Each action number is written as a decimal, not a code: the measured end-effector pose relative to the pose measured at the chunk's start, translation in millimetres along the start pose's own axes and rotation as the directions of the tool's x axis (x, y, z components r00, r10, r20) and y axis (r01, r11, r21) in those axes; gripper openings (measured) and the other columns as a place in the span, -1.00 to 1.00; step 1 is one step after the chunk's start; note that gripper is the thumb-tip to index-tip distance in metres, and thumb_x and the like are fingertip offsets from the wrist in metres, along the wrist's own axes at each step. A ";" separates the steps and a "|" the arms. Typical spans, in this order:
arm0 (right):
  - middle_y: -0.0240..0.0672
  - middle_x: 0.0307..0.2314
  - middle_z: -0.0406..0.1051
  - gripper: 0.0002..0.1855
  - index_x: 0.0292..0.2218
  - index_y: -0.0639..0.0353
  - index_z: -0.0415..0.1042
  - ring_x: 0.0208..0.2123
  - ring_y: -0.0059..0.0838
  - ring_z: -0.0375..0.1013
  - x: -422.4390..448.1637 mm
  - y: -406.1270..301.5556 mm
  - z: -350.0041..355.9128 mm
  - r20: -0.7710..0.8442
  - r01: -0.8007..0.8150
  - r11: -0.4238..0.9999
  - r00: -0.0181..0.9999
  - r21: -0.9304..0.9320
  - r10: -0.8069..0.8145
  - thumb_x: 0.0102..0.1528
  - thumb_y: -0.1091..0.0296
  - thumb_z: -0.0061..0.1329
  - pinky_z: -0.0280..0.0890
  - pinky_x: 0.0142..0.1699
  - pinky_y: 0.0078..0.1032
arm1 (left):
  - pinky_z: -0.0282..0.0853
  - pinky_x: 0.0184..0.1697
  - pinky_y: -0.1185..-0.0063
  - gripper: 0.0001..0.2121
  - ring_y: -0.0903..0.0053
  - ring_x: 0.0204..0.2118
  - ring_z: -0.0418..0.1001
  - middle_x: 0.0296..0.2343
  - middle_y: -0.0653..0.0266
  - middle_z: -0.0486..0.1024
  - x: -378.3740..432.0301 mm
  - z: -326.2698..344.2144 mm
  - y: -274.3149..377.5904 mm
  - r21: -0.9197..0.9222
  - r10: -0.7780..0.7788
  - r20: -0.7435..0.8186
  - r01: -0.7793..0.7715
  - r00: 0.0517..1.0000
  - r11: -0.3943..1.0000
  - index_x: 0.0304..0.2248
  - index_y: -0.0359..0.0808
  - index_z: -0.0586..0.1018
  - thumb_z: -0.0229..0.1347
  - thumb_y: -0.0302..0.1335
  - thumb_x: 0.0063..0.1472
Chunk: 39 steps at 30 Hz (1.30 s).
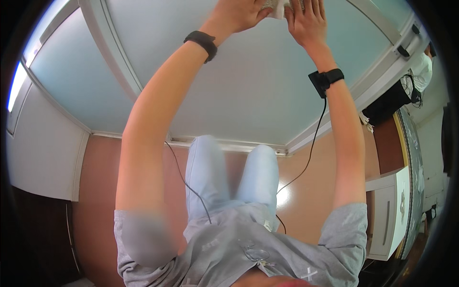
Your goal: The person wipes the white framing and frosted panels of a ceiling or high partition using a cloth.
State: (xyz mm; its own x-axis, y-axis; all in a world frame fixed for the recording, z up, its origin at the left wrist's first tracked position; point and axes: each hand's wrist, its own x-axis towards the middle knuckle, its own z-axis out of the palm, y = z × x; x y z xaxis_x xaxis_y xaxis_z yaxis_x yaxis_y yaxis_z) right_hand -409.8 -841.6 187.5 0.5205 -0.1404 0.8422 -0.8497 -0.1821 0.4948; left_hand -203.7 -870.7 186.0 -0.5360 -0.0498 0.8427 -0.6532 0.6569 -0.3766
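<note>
Both arms are raised in front of me at a pale blue-green frosted panel (258, 79) with a white frame. At the top edge of the view, a whitish cloth (278, 9) is bunched between my hands. My left hand (242, 14) has its thumb against the left side of the cloth. On the cloth's right side lies my right hand (308, 23), its fingers pointing up. The picture's edge cuts off part of the cloth and some of the left fingers. Black straps circle both wrists; a small black box (317, 84) with a cable sits on the right one.
My knees (263, 158) are close to the panel's bottom rail (229, 144). Thin black cables (303, 168) hang beside my body. At the right stand a white drawer cabinet (387, 215) and a bed (412, 154). Farther off is a person in a white top (423, 70).
</note>
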 end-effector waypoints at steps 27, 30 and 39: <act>-0.32 0.21 0.06 -0.37 0.20 0.13 0.13 0.26 -0.39 -0.01 -1.8 -96.7 24.2 0.094 0.073 0.963 0.991 0.260 -0.100 0.14 0.15 -0.11 -0.08 0.33 -0.38 | 0.01 0.25 0.25 -0.39 0.28 0.27 0.01 0.21 0.19 0.06 -113.9 -17.3 -63.8 0.103 -0.075 0.244 0.051 0.967 0.993 0.15 -0.31 0.23 0.05 -0.23 0.15; -0.19 0.20 0.05 -0.37 0.18 0.21 0.13 0.27 -0.24 -0.05 53.0 -85.3 23.4 -0.001 0.074 0.969 0.997 0.237 -0.076 0.14 0.17 -0.12 -0.10 0.33 -0.28 | -0.06 0.26 0.18 -0.36 0.17 0.23 0.05 0.21 0.07 0.02 -61.8 -42.9 -84.1 0.124 -0.016 0.065 0.008 0.998 0.992 0.15 -0.42 0.18 0.05 -0.26 0.14; -0.11 0.14 0.14 -0.40 0.12 0.31 0.20 0.24 -0.15 0.02 78.5 -114.0 31.1 -0.196 0.055 0.981 0.981 0.186 -0.018 0.10 0.23 -0.08 -0.07 0.33 -0.23 | -0.19 0.30 0.15 -0.31 0.12 0.28 -0.06 0.23 -0.02 -0.05 -69.1 -54.4 -104.6 0.217 -0.054 0.100 0.031 0.993 0.976 0.19 -0.44 0.07 0.00 -0.30 0.15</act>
State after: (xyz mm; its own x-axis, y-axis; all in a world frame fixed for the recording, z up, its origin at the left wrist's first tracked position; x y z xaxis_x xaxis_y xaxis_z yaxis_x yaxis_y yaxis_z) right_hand -269.5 -862.1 190.6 0.5092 0.0559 0.8588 -0.7893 -0.3675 0.4919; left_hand -69.2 -895.1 188.1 -0.5510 -0.1605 0.8189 -0.7700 0.4761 -0.4247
